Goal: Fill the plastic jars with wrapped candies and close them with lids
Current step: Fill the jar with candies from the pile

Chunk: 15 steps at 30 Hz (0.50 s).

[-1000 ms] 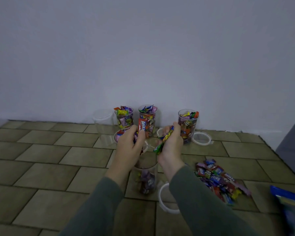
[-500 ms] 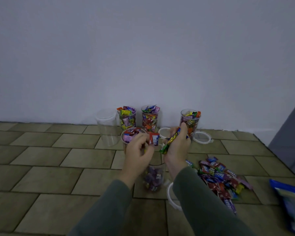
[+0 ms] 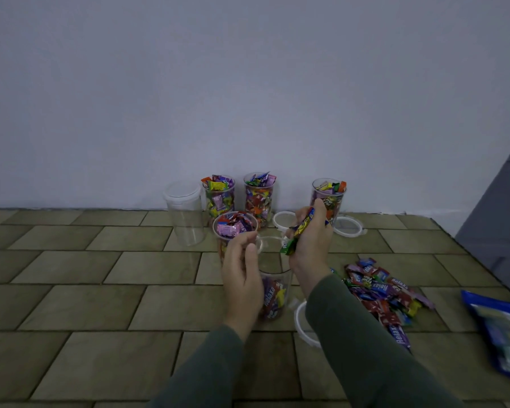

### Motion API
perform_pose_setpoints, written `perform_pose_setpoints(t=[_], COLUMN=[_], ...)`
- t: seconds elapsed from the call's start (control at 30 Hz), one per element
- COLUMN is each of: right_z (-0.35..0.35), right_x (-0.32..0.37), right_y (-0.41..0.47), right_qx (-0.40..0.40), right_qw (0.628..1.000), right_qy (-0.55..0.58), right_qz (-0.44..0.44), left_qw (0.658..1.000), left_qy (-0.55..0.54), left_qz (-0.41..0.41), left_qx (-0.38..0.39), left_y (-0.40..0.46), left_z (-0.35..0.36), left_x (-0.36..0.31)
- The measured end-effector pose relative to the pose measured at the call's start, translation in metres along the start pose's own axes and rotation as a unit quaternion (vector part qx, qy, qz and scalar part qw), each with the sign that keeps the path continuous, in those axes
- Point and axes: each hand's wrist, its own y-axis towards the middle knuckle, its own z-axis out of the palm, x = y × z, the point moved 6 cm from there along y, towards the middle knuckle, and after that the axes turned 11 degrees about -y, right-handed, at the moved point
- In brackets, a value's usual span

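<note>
1. Wall (image 3: 248, 98): plain pale grey-blue, fills the upper half of the view; a dark grey panel (image 3: 501, 219) stands at far right.
2. Floor (image 3: 86, 304): tan-olive brick-pattern tiles w/ dark joints, meets the wall just behind the jars.
3. Sleeves: dark green, both forearms come in from the bottom edge.
4. Blue bag (image 3: 501, 334): lies flat at the right edge, partly cut off.
5. Candy pile (image 3: 380, 293): loose wrapped candies on the floor, just right of the right forearm.
6. Empty jar (image 3: 184, 213): clear, lid on, upright at the left end of the back row.
7. Full jars: three at the wall (image 3: 220, 198), (image 3: 259, 198), (image 3: 329, 198), a fourth (image 3: 233, 228) in front, all heaped, no lids.
8. Working jar (image 3: 273, 284): clear, upright, between the two hands, candies only at the bottom; rim open.
9. Lids: one (image 3: 301, 322) beside the working jar, partly under the right arm; one (image 3: 349, 226) by the right back jar; small white tub (image 3: 283, 220) behind the hands.
10. Left hand (image 3: 242, 275): fingers loosely curled, holds nothing, against the working jar's left side & over its rim.
11. Right hand (image 3: 311, 242): gripped round a candy bundle (image 3: 299, 231), green-yellow wrappers sticking out, above the jar's rim & slightly right.
</note>
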Motion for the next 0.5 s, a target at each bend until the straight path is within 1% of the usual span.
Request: perform_pose_setpoints(t=[0.1,0.2,0.27,0.4,0.5], right_z=[0.002,0.000,0.000,0.004,0.010], right_x=[-0.001,0.000,-0.001,-0.002,-0.002], right_y=[0.005,0.008,0.009,0.007,0.004], right_qx=[0.022,0.042,0.054,0.053,0.066], right_qw=[1.000,0.996,0.994,0.984,0.981], right_qy=[-0.021,-0.069,-0.086,-0.165,-0.181], right_qz=[0.008,0.024,0.029,0.031,0.013], left_qw=[1.000,0.994,0.987,0.984,0.983], left_qy=[0.009,0.013,0.036,0.049,0.043], left_qz=[-0.003,-0.077,-0.105,-0.107,-0.107], left_qx=[0.026,0.079,0.114,0.134,0.142], left_y=[-0.012,-0.019,-0.020,-0.017,-0.015], left_z=[0.000,-0.002,-0.001,0.001,0.002], left_x=[0.016,0.037,0.044,0.046,0.044])
